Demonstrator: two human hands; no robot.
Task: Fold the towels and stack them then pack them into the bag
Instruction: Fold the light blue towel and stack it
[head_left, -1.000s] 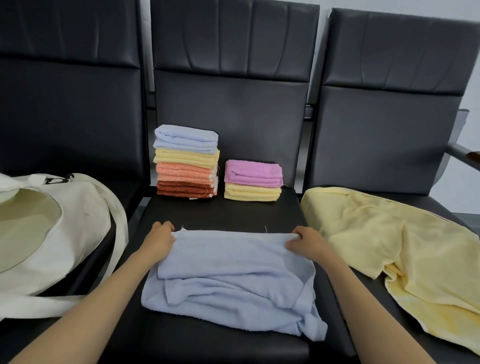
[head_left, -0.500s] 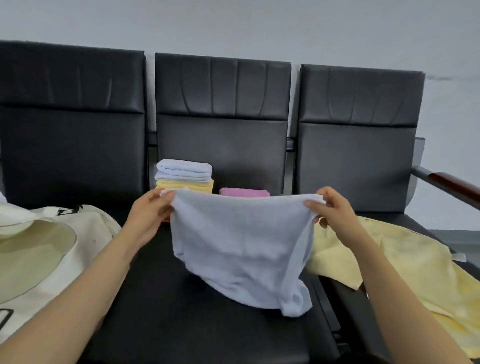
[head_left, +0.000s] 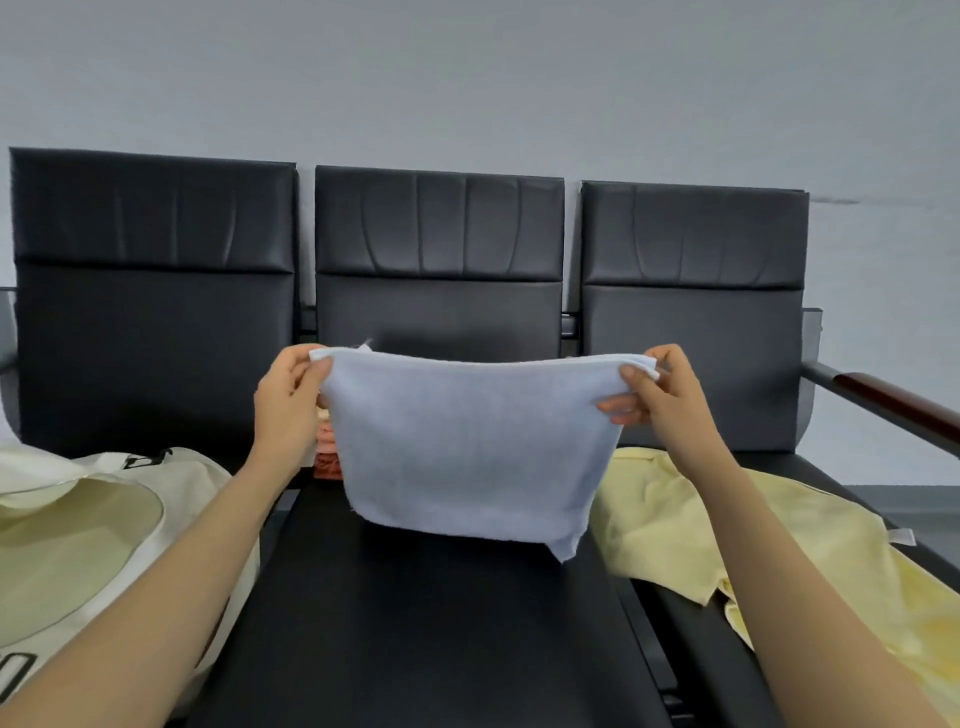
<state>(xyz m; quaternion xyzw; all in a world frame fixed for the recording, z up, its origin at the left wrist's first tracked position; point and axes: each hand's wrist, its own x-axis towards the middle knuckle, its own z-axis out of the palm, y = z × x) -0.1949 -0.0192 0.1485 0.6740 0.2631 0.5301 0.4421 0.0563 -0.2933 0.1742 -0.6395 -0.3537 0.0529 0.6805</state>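
Both hands hold a pale blue towel (head_left: 467, 447) up above the middle seat (head_left: 436, 623): the left hand (head_left: 291, 400) pinches one top corner, the right hand (head_left: 660, 395) the other (the cloth hangs doubled). A cream bag (head_left: 104, 540) lies open on the left seat, a yellow towel (head_left: 727, 545) on the right one.
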